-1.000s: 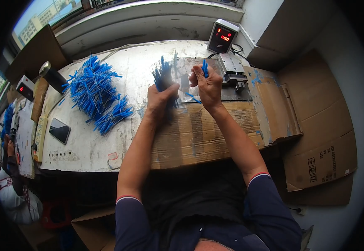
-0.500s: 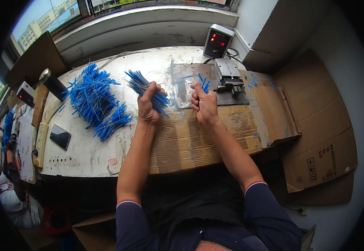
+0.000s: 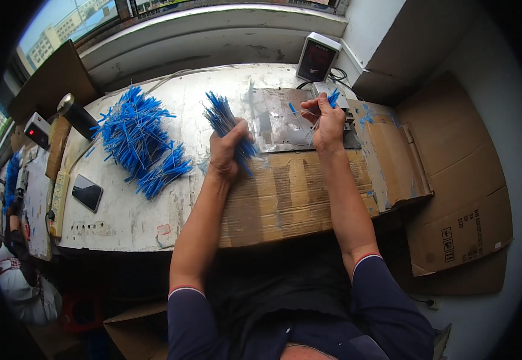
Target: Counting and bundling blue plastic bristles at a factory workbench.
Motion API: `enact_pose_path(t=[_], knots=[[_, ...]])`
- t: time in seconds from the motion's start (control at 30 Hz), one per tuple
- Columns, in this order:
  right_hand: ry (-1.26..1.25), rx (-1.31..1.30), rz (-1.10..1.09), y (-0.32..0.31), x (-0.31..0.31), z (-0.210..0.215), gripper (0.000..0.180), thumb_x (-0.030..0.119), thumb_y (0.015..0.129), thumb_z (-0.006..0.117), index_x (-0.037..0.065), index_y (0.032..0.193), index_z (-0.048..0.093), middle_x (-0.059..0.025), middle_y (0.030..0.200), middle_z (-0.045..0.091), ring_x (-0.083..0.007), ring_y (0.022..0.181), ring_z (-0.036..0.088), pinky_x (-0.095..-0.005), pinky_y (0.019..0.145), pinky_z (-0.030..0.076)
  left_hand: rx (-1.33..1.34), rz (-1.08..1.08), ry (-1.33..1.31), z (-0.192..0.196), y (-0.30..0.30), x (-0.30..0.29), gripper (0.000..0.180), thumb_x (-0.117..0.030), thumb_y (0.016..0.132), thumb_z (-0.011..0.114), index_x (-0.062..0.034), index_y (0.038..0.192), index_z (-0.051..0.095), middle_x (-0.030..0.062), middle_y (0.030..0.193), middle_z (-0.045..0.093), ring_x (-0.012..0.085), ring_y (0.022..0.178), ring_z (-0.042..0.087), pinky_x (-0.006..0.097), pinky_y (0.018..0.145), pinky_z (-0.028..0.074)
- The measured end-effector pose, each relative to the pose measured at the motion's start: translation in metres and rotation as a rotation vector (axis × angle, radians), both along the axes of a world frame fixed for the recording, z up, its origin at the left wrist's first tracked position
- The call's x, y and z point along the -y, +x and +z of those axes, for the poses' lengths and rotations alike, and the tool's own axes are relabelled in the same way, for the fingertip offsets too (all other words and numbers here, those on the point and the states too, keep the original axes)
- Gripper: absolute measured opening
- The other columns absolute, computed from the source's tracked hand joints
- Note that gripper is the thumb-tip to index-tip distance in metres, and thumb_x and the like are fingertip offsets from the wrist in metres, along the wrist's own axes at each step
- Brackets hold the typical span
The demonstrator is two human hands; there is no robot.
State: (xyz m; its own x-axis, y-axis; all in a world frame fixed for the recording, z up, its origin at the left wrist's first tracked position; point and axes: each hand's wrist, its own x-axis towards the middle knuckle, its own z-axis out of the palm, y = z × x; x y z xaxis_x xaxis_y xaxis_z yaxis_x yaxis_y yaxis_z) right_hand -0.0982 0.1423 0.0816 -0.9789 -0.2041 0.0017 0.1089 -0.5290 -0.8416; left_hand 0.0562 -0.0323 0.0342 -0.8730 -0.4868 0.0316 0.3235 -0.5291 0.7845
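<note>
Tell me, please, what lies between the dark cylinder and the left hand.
A pile of blue pieces, then bare white tabletop nearer the left hand; the head view shows it.

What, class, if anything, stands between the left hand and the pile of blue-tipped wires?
Nothing visible does: only white tabletop shows between the left hand, which grips a bunch, and the pile. The phone lies left of the pile's near end.

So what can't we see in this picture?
All in the head view:
- The middle of the blue bundle: the left hand covers it.
- Part of the metal device: behind the right hand.
- How many pieces are in the blue pile: too thin and tangled to count.
- Part of the co-worker: cut off by the dark left rim.
</note>
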Motion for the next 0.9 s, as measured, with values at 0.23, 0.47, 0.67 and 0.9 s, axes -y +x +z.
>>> enact_pose_path(t=[0.23,0.47,0.67,0.9], knots=[[1.476,-0.738,-0.077,-0.042,0.010,-0.001,0.025,0.026,0.093,0.069,0.002,0.097,0.069,-0.0188,0.091,0.073,-0.0346,0.086,0.072,-0.0455,0.082,0.057,0.009,0.023,-0.035,-0.006,-0.007,0.002,0.022,-0.014,0.091,0.076,-0.0021,0.105,0.063,0.0068,0.082,0.066,0.0181,0.073,0.067,0.033,0.070,0.057],[1.804,-0.800,0.147,-0.047,0.029,-0.015,0.025,0.011,0.082,0.062,-0.001,0.100,0.075,-0.0262,0.109,0.073,-0.0429,0.106,0.070,-0.0495,0.094,0.055,-0.041,-0.047,-0.017,-0.004,-0.005,0.006,0.027,-0.014,0.090,0.076,-0.0017,0.110,0.062,0.0083,0.082,0.066,0.0196,0.074,0.068,0.033,0.071,0.056],[1.802,-0.857,0.226,-0.038,0.034,-0.010,0.028,0.013,0.084,0.062,-0.002,0.103,0.073,-0.0273,0.109,0.072,-0.0437,0.107,0.070,-0.0510,0.092,0.054,-0.009,-0.069,-0.049,-0.003,-0.002,0.006,0.035,-0.017,0.087,0.078,-0.0011,0.112,0.061,0.0079,0.083,0.066,0.0194,0.075,0.067,0.033,0.073,0.056],[0.584,-0.564,-0.082,-0.005,0.030,-0.013,0.023,0.025,0.101,0.061,0.002,0.101,0.064,-0.0020,0.071,0.059,-0.0107,0.063,0.055,-0.0300,0.059,0.048,0.001,-0.135,-0.091,0.003,0.002,0.003,0.036,-0.018,0.087,0.078,-0.0018,0.113,0.060,0.0076,0.086,0.066,0.0187,0.080,0.067,0.032,0.077,0.054]])
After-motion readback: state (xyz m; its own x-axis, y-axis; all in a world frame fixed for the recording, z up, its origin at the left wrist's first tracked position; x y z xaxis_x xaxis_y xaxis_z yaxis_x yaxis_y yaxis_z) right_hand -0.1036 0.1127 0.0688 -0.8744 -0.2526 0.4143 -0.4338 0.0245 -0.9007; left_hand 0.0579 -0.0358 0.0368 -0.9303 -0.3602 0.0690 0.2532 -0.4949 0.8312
